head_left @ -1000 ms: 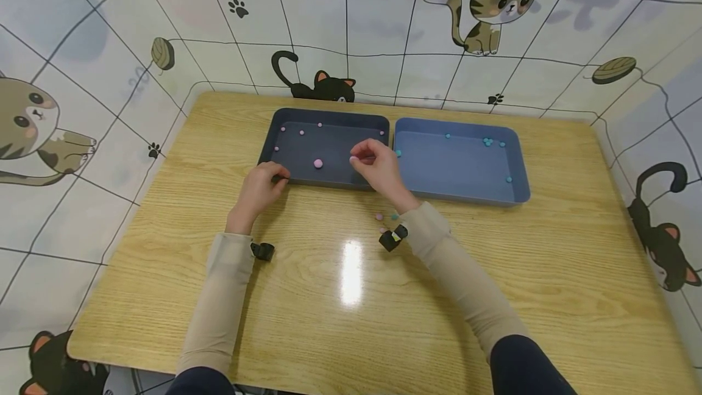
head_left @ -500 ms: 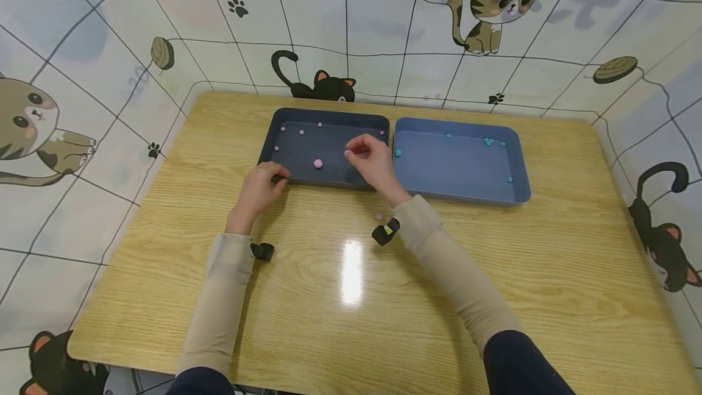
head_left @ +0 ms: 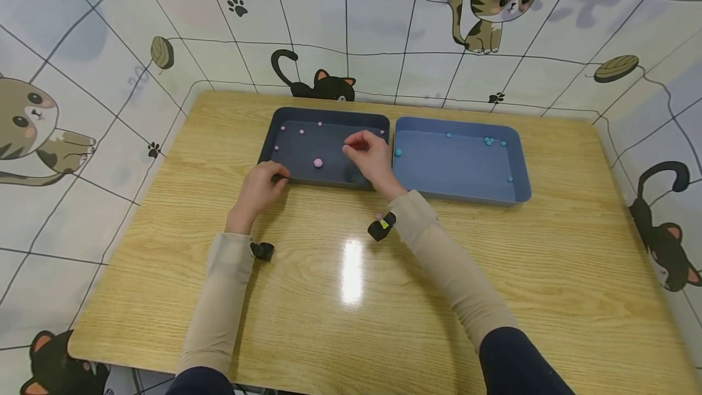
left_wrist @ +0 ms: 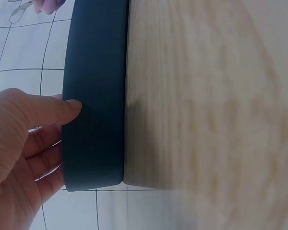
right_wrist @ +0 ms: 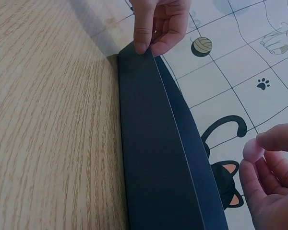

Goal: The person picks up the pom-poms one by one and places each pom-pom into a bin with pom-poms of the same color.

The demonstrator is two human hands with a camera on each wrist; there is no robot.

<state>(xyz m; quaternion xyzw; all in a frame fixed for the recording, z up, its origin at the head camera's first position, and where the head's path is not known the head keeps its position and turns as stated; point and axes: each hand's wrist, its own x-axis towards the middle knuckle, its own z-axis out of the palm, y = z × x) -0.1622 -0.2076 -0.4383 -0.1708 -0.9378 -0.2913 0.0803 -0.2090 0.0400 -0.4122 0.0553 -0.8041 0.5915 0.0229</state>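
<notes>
My left hand grips the near left rim of the dark navy tray. In the left wrist view the thumb presses the tray's outer wall, with the other fingers behind the rim. My right hand hovers over the right part of this tray. Between its thumb and fingertip it pinches a pale pink ball, held above the rim in the right wrist view. Inside the navy tray lie a larger pink ball and several small pink balls.
Right beside it stands a blue tray with several small teal balls and a bigger teal ball by its left wall. A pink ball lies on the wooden table, partly behind the wrist camera. Cat-patterned walls surround the table.
My right hand has shifted slightly left and away from me over the navy tray, still pinching the pink ball. Its wrist now covers the teal ball on the table. My left hand stays put.
</notes>
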